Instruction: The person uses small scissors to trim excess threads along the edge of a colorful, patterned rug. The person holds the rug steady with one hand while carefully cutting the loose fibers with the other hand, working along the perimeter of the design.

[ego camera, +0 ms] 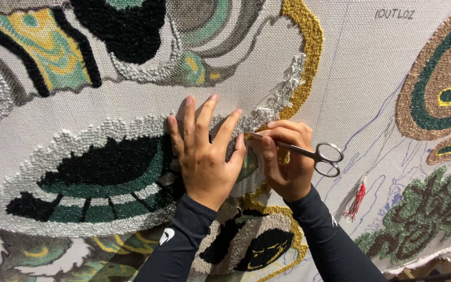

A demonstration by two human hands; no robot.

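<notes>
My left hand (203, 151) lies flat, fingers spread, on a stretched tufting cloth (351, 89) covered with looped yarn patterns in white, black, green and gold. Its fingertips press the white tufted band (105, 130). My right hand (287, 159) sits beside it to the right and grips small steel scissors (309, 152). The blades point left toward my left index finger, with their tips hidden between the two hands. The ring handles stick out to the right. Both forearms wear dark sleeves.
A gold tufted arc (309, 47) curves above the hands. A red yarn tassel (357, 201) hangs from the cloth at the right. Green and brown tufted shapes (434, 89) fill the right side. Blue pen outlines cross the bare cloth. The cloth's lower edge shows at bottom right.
</notes>
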